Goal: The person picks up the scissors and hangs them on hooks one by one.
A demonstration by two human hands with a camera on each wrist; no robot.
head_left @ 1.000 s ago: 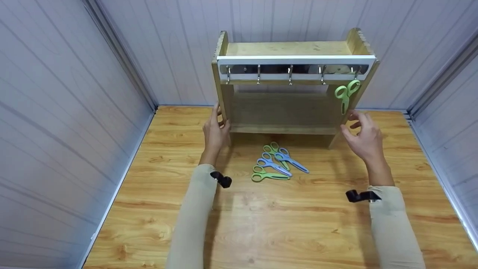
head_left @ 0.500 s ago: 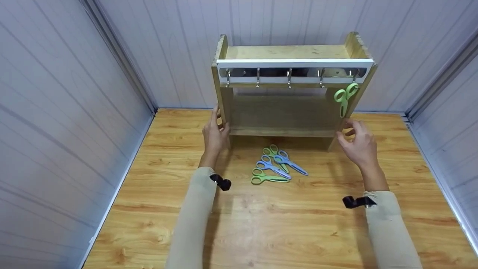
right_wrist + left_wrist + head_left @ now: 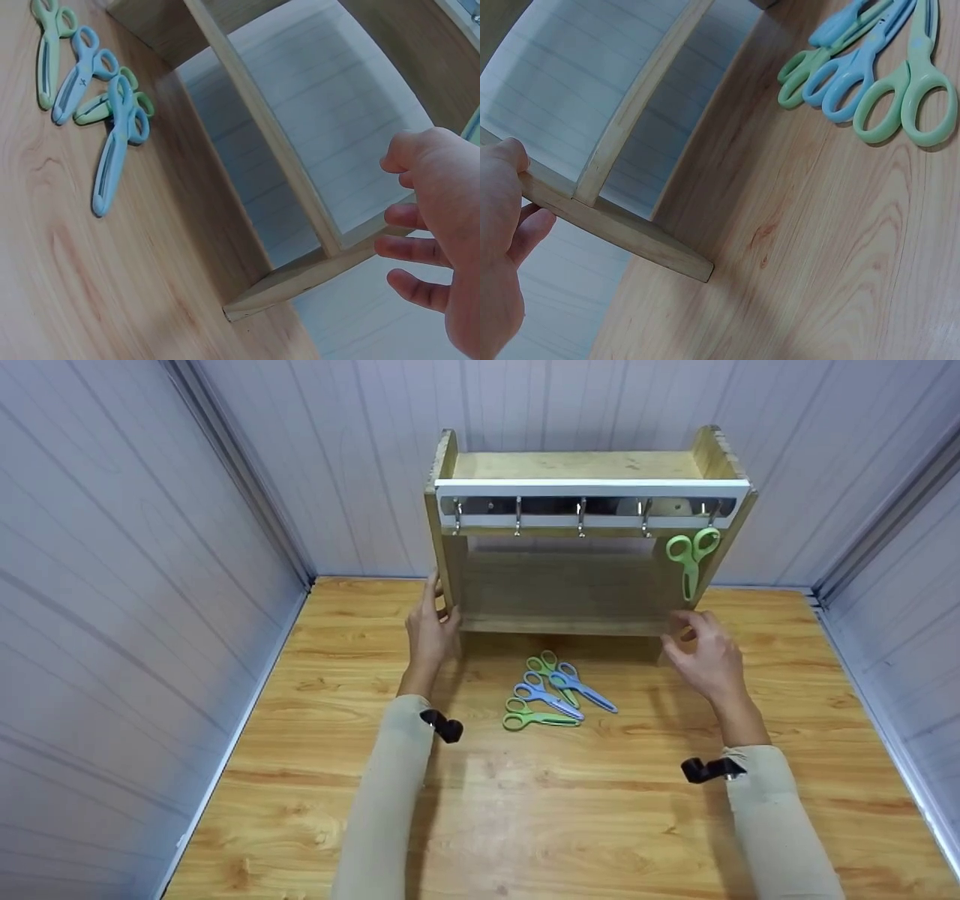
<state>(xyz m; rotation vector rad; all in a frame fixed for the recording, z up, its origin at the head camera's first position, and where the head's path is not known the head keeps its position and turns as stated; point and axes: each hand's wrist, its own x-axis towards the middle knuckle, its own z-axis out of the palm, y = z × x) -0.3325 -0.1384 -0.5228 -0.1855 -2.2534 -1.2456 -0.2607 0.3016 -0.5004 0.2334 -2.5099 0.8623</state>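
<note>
A small wooden shelf rack point(image 3: 577, 465) stands against the back wall, a white-edged hook rail point(image 3: 551, 487) across its front. My left hand point(image 3: 430, 637) grips the rack's left side panel point(image 3: 630, 229), thumb and fingers on either side of the board. Close to the right side panel, my right hand point(image 3: 706, 656) holds nothing, its fingers loosely bent. Green scissors point(image 3: 690, 570) hang from the rightmost hook, above the right hand. On the wood-patterned surface in front of the rack lie two blue pairs of scissors point(image 3: 590, 694) and two green pairs point(image 3: 551, 720), overlapping.
Pale panelled walls point(image 3: 135, 622) enclose the left, back and right of the wood-patterned surface point(image 3: 525, 825). The other hooks point(image 3: 581, 517) on the rail bear nothing. Black camera mounts point(image 3: 442, 726) sit on both sleeves.
My right hand has moved down and left along the right side panel. The hanging scissors have swung slightly left. My left hand keeps its hold on the rack.
</note>
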